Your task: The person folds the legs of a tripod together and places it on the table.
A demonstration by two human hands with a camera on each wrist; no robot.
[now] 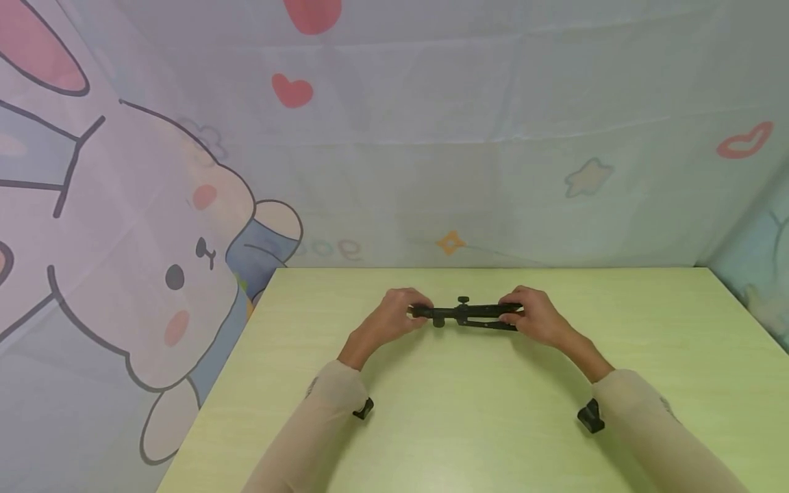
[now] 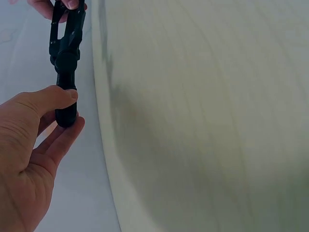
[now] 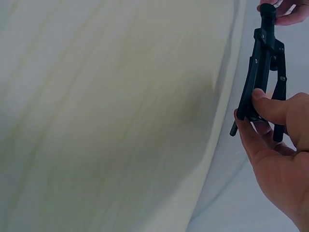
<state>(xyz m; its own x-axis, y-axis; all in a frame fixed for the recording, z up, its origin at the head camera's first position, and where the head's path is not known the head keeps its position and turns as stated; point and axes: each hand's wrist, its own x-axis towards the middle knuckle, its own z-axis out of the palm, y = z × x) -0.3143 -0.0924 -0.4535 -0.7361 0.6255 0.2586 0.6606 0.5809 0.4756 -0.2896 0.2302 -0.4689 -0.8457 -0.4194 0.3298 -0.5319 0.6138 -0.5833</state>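
Observation:
A small black tripod (image 1: pixel 474 312) with partly folded legs is held sideways above the table between both hands. My left hand (image 1: pixel 397 316) pinches its narrow column end between thumb and fingers. At the leg end, my right hand (image 1: pixel 537 316) grips the tripod, thumb on one side and fingers on the other. In the left wrist view the rounded column tip (image 2: pixel 66 116) pokes out below the thumb. The right wrist view shows the legs (image 3: pixel 279 116) slightly spread around the right fingers. A knob (image 1: pixel 464 299) sticks up from the middle of the tripod.
The pale yellow-green table (image 1: pixel 456 411) spreads beneath both arms. Behind it hangs a light cloth backdrop (image 1: pixel 431 171) with hearts, stars and a large cartoon rabbit (image 1: pixel 185 274) on the left. Each wrist wears a small black camera, one by the right sleeve (image 1: pixel 590 415).

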